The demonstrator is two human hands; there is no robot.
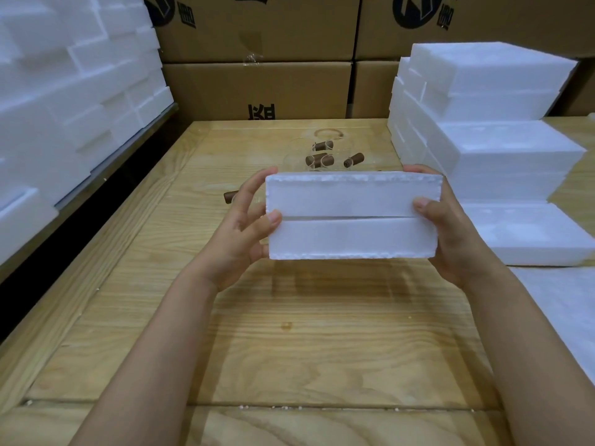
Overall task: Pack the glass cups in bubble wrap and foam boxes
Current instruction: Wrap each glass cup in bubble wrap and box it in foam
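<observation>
Foam box [352,217] is up over the tabletop [289,333] with its two halves squeezed together, so I'd say it's the closing step. Left hand [238,230] and right hand [450,233] each grip an end, fingers [273,218] curled round it. Next it probably gets stacked. Glass cups [322,156] wait just behind.

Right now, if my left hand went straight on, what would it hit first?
Your left hand grips the foam box; past that, probably the glass cups on the table, though depth is unclear.

Wood table [289,349], cardboard ctns [257,88] w/ black print stacked behind
</observation>
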